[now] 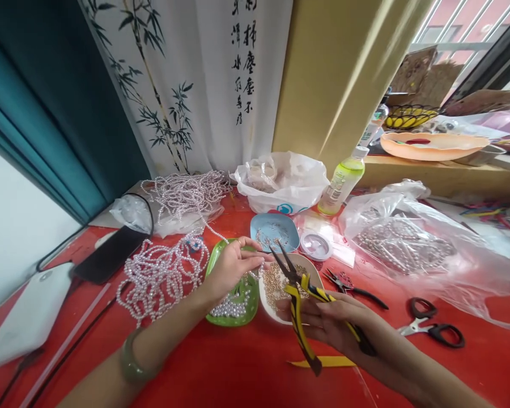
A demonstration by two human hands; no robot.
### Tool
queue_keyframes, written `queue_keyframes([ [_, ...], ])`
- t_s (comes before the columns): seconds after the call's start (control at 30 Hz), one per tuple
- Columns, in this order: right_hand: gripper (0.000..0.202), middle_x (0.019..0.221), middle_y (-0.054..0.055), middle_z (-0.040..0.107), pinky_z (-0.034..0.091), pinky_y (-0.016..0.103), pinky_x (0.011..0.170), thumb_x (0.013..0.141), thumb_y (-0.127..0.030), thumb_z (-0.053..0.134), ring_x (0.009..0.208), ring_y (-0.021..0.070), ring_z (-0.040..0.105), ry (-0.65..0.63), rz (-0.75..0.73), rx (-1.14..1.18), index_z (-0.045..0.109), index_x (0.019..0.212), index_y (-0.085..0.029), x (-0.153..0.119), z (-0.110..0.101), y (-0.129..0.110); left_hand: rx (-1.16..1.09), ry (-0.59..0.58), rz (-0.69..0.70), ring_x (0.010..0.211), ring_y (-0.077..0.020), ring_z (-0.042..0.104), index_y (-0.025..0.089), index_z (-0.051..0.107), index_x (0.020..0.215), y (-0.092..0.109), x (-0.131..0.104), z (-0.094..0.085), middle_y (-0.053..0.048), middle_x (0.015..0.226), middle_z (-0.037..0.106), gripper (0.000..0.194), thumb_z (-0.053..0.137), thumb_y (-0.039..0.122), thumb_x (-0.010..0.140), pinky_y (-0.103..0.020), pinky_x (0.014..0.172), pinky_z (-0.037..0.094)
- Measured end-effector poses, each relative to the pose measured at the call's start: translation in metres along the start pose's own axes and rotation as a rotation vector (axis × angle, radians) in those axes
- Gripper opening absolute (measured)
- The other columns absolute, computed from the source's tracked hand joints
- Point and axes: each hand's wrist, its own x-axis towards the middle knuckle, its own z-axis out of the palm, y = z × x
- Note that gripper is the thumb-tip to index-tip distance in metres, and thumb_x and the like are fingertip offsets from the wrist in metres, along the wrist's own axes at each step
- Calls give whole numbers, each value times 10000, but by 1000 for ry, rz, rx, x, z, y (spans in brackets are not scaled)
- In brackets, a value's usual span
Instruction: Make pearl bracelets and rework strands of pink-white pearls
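Observation:
My left hand is closed in a pinch above the green tray, which holds loose pearly beads. A strand of beads runs from the back left up to these fingers, and a few small beads show just under the fingertips. In my right hand are long-nose pliers with yellow and black handles, their jaws slightly apart and pointing at the left fingertips. Below the pliers lies a cream tray of small gold beads. A blue tray with tiny metal pieces sits behind.
Heaped bead strands lie left, near a black phone. Behind stand a white bag-lined bowl and a bottle. To the right are small pliers, scissors and a plastic bag. Yellow tweezers lie in front.

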Motion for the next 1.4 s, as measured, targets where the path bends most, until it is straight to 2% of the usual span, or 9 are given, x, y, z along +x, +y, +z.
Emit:
queue_keyframes([
  [0.13, 184, 1013, 94, 639, 376, 394, 944, 696, -271, 628, 1005, 229, 564, 76, 58, 26, 655, 840, -160, 5, 4, -1, 88, 41, 31, 744, -166, 641, 162, 452, 856, -2, 1, -2, -76, 783, 690, 260, 652, 212, 698, -281, 693, 453],
  [0.37, 168, 1028, 82, 634, 386, 399, 941, 694, -293, 632, 1030, 245, 546, 63, 75, -14, 672, 832, -207, 4, 3, -2, 222, 91, 93, 763, -175, 623, 184, 434, 977, -5, -3, -1, -82, 838, 684, 341, 638, 264, 717, -296, 692, 443],
  [0.6, 201, 1030, 98, 633, 390, 407, 924, 726, -266, 596, 1016, 239, 557, 34, 88, 10, 658, 889, -166, 9, 8, -3, 337, 134, 137, 650, -154, 597, 189, 450, 1041, -7, -6, 1, -68, 815, 693, 327, 589, 228, 748, -281, 644, 428],
  [0.8, 207, 1043, 96, 622, 360, 403, 948, 733, -252, 599, 1024, 228, 550, 10, -28, 34, 654, 909, -158, 21, 14, -1, 215, 183, 147, 850, -189, 613, 201, 345, 1226, -7, -10, 9, -80, 876, 688, 566, 619, 215, 731, -311, 781, 424],
  [0.87, 207, 1041, 92, 619, 354, 395, 951, 732, -248, 602, 1020, 223, 550, 14, -49, 29, 650, 912, -157, 23, 13, 1, 161, 174, 106, 850, -192, 613, 187, 357, 1201, -7, -9, 9, -85, 874, 682, 546, 626, 234, 729, -312, 770, 433],
  [0.97, 215, 1035, 91, 615, 349, 384, 952, 738, -246, 599, 1029, 220, 540, 2, -47, 21, 641, 925, -151, 24, 10, 5, 165, 98, 65, 838, -197, 607, 152, 506, 1062, -7, -6, 7, -98, 897, 669, 357, 606, 268, 740, -304, 751, 439],
  [1.1, 180, 1005, 90, 617, 360, 382, 929, 715, -249, 619, 1030, 230, 531, 22, -49, 51, 631, 866, -152, 26, 6, 7, 341, 43, 106, 835, -191, 587, 157, 637, 880, -8, -7, 6, -65, 876, 661, 205, 512, 296, 795, -286, 754, 425],
  [1.27, 186, 992, 101, 615, 389, 374, 884, 698, -242, 632, 992, 227, 544, 30, -3, 118, 631, 856, -142, 32, 5, 8, 666, 55, 222, 690, -155, 535, 166, 620, 767, -8, -10, 7, -29, 731, 596, 235, 413, 250, 839, -259, 638, 390],
  [1.4, 189, 946, 86, 621, 415, 355, 833, 688, -234, 643, 927, 208, 564, 35, -18, 166, 637, 857, -150, 37, 5, 9, 845, 53, 289, 717, -142, 508, 157, 548, 745, -7, -10, 9, -28, 776, 532, 227, 364, 215, 865, -256, 658, 383],
])
